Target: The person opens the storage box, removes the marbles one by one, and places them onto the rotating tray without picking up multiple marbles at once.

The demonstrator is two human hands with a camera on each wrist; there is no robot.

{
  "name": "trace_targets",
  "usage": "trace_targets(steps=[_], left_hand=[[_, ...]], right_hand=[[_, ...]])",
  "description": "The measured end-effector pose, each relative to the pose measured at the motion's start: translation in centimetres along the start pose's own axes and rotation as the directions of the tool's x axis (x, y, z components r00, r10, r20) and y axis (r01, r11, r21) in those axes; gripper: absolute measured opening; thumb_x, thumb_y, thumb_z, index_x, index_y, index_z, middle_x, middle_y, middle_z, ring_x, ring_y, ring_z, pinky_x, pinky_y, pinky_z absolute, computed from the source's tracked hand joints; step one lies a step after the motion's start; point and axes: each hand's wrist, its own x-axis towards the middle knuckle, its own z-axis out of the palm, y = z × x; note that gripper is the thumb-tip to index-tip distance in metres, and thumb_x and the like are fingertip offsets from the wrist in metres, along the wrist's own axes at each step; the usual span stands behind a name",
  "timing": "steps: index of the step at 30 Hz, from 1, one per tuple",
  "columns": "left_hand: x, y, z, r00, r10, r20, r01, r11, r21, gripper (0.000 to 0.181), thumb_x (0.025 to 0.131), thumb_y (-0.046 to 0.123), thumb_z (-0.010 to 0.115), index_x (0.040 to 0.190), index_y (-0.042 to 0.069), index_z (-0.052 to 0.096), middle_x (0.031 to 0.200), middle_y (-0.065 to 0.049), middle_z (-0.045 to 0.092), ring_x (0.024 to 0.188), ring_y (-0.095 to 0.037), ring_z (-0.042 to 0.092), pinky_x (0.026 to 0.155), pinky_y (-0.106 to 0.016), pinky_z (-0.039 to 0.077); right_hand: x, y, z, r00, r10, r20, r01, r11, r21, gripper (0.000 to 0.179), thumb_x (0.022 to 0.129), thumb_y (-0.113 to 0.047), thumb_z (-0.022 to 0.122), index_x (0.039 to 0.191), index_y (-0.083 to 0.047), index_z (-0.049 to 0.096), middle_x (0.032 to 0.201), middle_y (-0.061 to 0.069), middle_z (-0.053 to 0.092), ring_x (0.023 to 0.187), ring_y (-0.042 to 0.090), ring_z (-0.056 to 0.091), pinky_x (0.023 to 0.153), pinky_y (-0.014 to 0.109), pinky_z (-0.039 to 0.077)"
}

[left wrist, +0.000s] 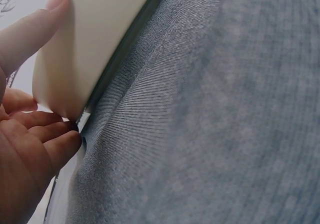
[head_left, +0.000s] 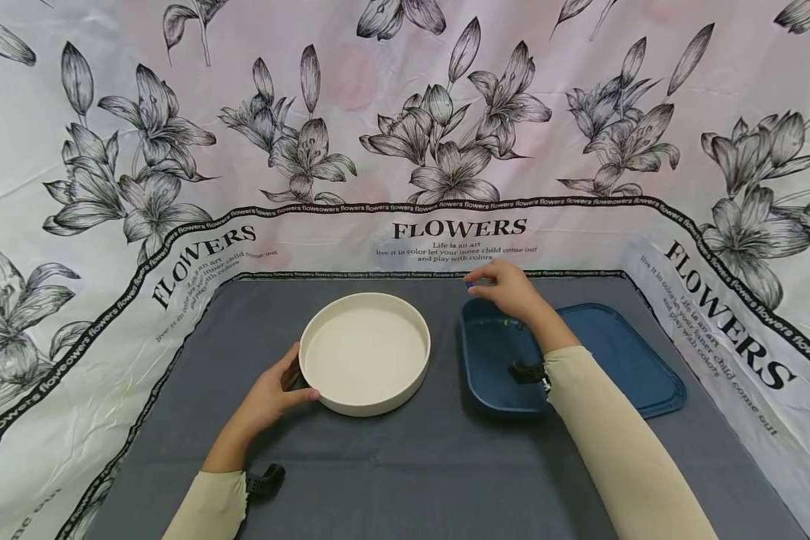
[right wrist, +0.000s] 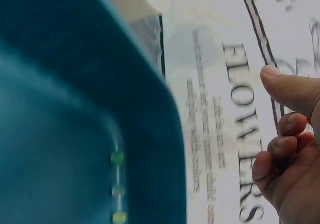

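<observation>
"Where's the left hand (head_left: 277, 390)?"
"At the left near side of the round cream dish (head_left: 364, 352), thumb and curled fingers gripping its wall."
"And the right hand (head_left: 509, 289)?"
"Above the far end of the blue bin (head_left: 502, 390), right of the dish, pinching a small blue piece (head_left: 471, 285); it's mostly hidden, so I can't tell its shape."
"Anything inside the bin?"
"A green piece (right wrist: 117, 158) and a yellow piece (right wrist: 120, 217), by the far wall. A flat blue tray (head_left: 614, 352) lies to its right."
</observation>
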Motion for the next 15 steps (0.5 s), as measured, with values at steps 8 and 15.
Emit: trace_targets(steps=[8, 15], left_hand=[[0.5, -0.3, 0.2, 1.0, -0.005, -0.004, 0.005, 1.0, 0.007, 0.115, 0.083, 0.028, 0.087, 0.165, 0.007, 0.01, 0.17, -0.018, 0.016, 0.154, -0.039, 0.024, 0.121, -0.049, 0.031], [0.4, -0.2, 0.0, 1.0, 0.012, -0.001, -0.012, 1.0, 0.019, 0.115, 0.083, 0.028, 0.087, 0.165, 0.008, 0.01, 0.17, -0.019, 0.015, 0.153, -0.04, 0.024, 0.12, -0.05, 0.032]], right_hand=[[1.1, -3.7, 3.2, 0.995, -0.057, 0.086, 0.057, 0.998, -0.005, 0.024, 0.096, -0.022, 0.076, 0.118, -0.016, 0.078, 0.116, 0.011, 0.062, 0.088, 0.024, 0.046, 0.072, 0.039, 0.041], [2.1, -6.2, 6.0, 0.979, -0.103, 0.177, 0.107, 0.994, -0.015, 0.023, 0.096, -0.024, 0.075, 0.118, -0.017, 0.078, 0.111, 0.006, 0.061, 0.094, 0.024, 0.05, 0.078, 0.04, 0.047]])
